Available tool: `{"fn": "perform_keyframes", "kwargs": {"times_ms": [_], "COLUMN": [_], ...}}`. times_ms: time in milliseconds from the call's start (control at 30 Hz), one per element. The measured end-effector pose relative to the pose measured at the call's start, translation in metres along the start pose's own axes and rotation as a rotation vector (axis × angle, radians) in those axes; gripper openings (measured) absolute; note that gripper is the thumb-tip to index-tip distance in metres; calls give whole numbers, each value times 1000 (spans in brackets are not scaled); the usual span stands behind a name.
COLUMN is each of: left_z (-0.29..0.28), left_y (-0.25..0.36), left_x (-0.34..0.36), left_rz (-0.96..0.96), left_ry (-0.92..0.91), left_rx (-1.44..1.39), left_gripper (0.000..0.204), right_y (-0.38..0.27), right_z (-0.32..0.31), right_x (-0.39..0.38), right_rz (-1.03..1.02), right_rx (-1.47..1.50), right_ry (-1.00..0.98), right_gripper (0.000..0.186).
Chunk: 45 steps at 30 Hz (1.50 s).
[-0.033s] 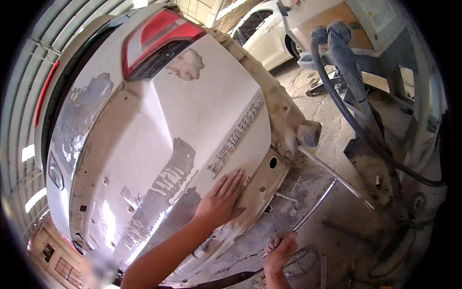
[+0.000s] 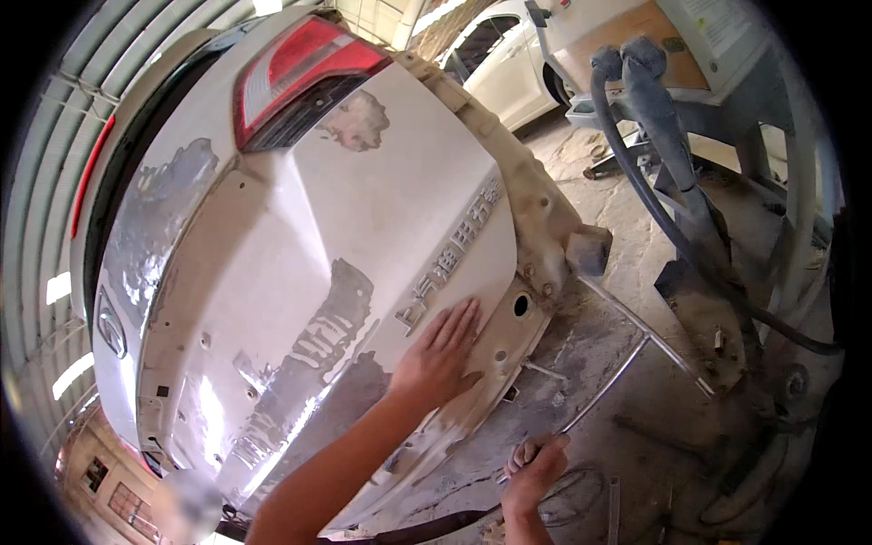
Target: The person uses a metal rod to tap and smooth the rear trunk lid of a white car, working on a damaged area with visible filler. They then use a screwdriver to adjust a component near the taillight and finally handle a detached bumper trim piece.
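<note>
Our left hand (image 2: 436, 363) lies flat and outstretched on the white tailgate (image 2: 391, 195), perhaps to feel its surface, while our right hand (image 2: 534, 472) clenches the metal bar (image 2: 606, 385) beside it, presumably for leverage.

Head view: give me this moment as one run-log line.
left hand: laid on white car panel | right hand: closed around T-shaped metal bar | nearby: red tail light, upper left

Stained grey floor (image 2: 654, 409) — narrow strip (image 2: 614, 510)
</note>
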<state>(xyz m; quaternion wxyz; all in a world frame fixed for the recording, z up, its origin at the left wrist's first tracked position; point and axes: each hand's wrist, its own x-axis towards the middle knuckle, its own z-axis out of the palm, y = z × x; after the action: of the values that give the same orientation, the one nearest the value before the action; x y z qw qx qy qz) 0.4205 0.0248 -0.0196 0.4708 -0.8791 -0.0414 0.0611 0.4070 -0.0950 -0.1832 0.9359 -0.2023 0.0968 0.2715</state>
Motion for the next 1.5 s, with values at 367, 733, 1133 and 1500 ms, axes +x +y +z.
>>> {"fn": "perform_keyframes", "kwargs": {"times_ms": [367, 733, 1133, 1500], "left_z": [2, 28, 9, 29], "left_y": [7, 16, 17, 23], "left_x": [-7, -120, -37, -115], "left_rz": [-5, 29, -80, -141], "left_ry": [-19, -70, -30, -49], "left_rx": [-129, 153, 37, 58], "left_gripper": [90, 78, 84, 83], "right_y": [-8, 13, 72, 117], "right_z": [5, -5, -30, -66], "right_x": [0, -2, -50, -55], "right_rz": [167, 123, 50, -100], "right_rx": [5, 9, -138, -433], "right_ry": [-22, -23, -210, -273], "right_gripper": [59, 56, 56, 56]}}
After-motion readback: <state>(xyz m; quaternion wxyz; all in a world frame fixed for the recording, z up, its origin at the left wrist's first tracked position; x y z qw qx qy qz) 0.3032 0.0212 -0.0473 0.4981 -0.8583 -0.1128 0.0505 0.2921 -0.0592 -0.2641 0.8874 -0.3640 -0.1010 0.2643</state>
